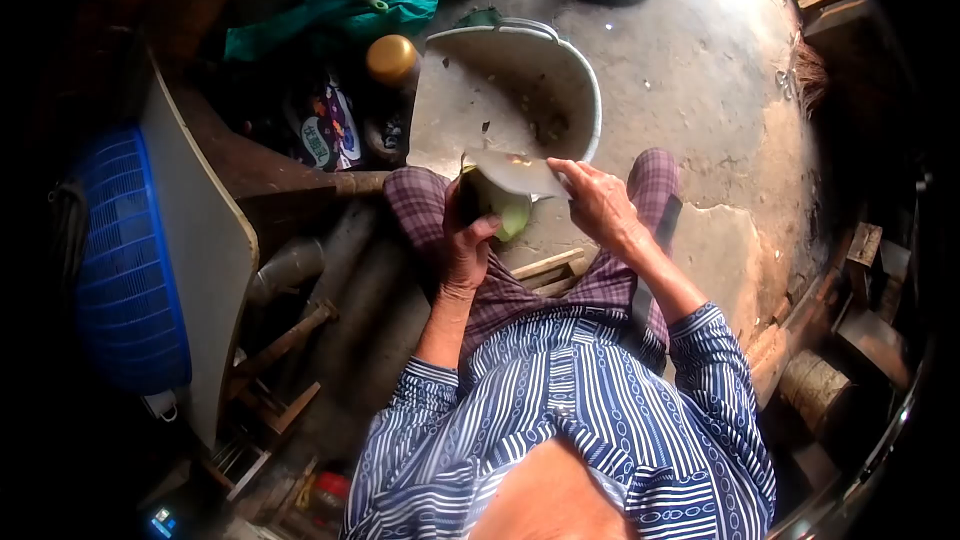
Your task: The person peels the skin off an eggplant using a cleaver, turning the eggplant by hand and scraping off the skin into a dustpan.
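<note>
Near the scoop-shaped bin (500,90), your left fingers (482,230) grip the green vegetable (512,215); your right fingers (575,180) clasp the knife (515,172).

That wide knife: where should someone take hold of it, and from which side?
Probably by the handle end, coming from the right, as the right hand does. The knife spreads broad and thin leftwards over the green vegetable, toward the left hand, so that end looks risky to grab. Fingers mostly hide the handle.
</note>
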`<move>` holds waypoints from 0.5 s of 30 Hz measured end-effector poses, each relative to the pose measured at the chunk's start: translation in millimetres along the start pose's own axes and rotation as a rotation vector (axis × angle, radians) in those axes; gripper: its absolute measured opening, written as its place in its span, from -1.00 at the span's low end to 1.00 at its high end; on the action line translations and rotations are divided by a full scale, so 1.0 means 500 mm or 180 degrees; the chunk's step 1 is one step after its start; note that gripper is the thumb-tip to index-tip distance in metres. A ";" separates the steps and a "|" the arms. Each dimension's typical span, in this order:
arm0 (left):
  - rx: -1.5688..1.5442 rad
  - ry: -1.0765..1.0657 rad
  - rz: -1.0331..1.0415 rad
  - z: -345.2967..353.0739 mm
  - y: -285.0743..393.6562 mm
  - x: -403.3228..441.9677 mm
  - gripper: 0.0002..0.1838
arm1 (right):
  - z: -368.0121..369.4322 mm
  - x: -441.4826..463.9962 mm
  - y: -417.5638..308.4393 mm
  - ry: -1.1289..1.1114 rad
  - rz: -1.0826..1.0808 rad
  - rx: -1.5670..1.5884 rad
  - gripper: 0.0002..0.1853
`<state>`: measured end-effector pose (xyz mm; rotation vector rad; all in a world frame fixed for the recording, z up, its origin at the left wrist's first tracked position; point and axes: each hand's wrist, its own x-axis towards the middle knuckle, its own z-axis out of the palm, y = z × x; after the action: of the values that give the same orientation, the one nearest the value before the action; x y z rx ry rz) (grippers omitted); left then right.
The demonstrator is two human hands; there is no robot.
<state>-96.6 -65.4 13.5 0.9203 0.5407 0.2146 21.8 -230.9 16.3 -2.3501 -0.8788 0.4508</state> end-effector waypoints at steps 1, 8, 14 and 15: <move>0.0243 0.0018 0.0231 -0.019 -0.019 0.008 -0.33 | -0.017 0.000 -0.023 0.0004 0.0004 0.0007 -0.61; 0.5566 0.0263 0.2017 -0.117 -0.095 0.019 -0.41 | -0.033 0.012 -0.073 0.0064 -0.0699 -0.0088 -0.56; 0.5479 0.0299 0.2019 -0.108 -0.098 0.036 -0.37 | -0.033 0.010 -0.063 -0.0010 -0.0611 0.0022 -0.52; 0.5482 0.0303 0.2021 -0.108 -0.098 0.036 -0.36 | -0.036 0.008 -0.068 0.0003 -0.0568 -0.0002 -0.51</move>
<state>-112.2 -49.7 -58.1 2.7778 0.4215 0.3533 17.3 -214.4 51.2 -2.2472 -1.0771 0.3759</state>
